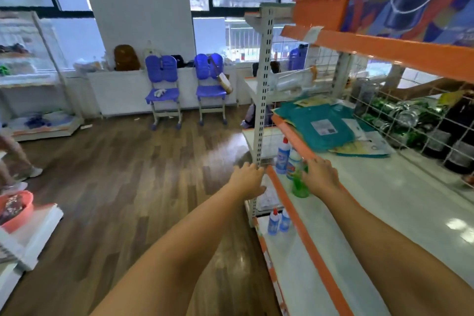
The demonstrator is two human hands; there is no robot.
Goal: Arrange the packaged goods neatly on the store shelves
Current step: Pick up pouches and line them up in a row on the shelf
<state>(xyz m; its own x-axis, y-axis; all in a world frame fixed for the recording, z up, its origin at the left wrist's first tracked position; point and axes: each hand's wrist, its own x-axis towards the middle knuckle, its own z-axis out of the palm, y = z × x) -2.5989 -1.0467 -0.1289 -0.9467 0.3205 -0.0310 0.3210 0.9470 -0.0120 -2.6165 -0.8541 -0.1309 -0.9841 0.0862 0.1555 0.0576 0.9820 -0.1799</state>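
A white shelf with an orange front edge runs along my right. Teal flat packages lie stacked at its far end. Near the shelf's left corner stand two white-and-blue bottles and a green bottle. My right hand reaches over the shelf edge, its fingers around the green bottle's top. My left hand grips the perforated white upright post at the shelf's end. Two more blue-and-white bottles stand on the lower shelf below.
A wire grid backs the shelf, with dark bottles behind it. An upper orange-edged shelf hangs overhead. Two purple chairs stand by the far wall across a wooden floor. A person's legs and another shelf with a red basin are at left.
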